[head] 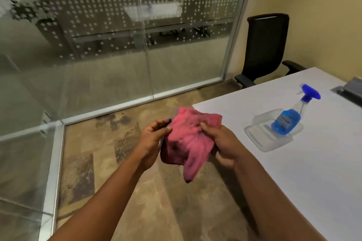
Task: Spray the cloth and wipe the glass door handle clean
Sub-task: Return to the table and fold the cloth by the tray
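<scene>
The soft, light, crumpled pink cloth (188, 141), held bunched between both hands (154, 141) left of the blue-liquid clear plastic spray bottle (290, 117), is best gripped by its gathered folds.

To my right I see the white desk (305, 172) carrying a clear plastic tray (262, 135), a blue spray bottle (290, 119) standing in it.

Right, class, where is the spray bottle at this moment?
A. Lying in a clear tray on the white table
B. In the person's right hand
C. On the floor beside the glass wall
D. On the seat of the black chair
A: the spray bottle lies in the clear tray on the white table, while both hands hold the pink cloth.
</scene>
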`<state>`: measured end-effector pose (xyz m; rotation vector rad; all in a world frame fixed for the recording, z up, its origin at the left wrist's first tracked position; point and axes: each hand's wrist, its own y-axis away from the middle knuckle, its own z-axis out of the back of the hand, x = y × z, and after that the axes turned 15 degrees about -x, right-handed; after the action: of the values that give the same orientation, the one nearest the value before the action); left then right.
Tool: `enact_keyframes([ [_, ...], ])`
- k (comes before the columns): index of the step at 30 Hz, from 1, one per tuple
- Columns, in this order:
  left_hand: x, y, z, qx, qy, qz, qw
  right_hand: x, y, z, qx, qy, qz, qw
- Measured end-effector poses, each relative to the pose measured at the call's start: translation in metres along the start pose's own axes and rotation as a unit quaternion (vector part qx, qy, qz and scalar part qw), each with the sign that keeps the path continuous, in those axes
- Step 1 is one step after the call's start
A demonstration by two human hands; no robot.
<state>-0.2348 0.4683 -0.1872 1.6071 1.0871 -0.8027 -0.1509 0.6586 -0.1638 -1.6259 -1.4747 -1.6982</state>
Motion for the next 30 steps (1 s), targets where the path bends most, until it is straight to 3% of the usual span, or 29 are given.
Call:
enact_keyframes([
  [5,0.015,-0.024,-0.059,-0.043,0.020,0.029,0.998,0.024,-0.028,0.035,-0.040,-0.100,0.005,0.994],
  [10,0.045,-0.039,-0.096,-0.121,0.106,0.155,0.975,0.039,-0.057,0.052,-0.067,-0.238,0.004,0.969],
  [14,0.067,-0.054,-0.130,-0.008,0.105,0.270,0.957,0.048,-0.085,0.067,-0.091,-0.295,0.012,0.951],
  [19,0.071,-0.093,-0.175,0.098,0.099,0.327,0.935,0.059,-0.122,0.084,-0.151,-0.324,0.045,0.933],
  [25,0.053,-0.160,-0.232,0.189,0.047,0.301,0.933,0.080,-0.154,0.105,-0.238,-0.306,0.089,0.917],
  [30,0.049,-0.194,-0.275,0.220,0.010,0.290,0.931,0.083,-0.157,0.125,-0.392,-0.149,0.159,0.894],
])
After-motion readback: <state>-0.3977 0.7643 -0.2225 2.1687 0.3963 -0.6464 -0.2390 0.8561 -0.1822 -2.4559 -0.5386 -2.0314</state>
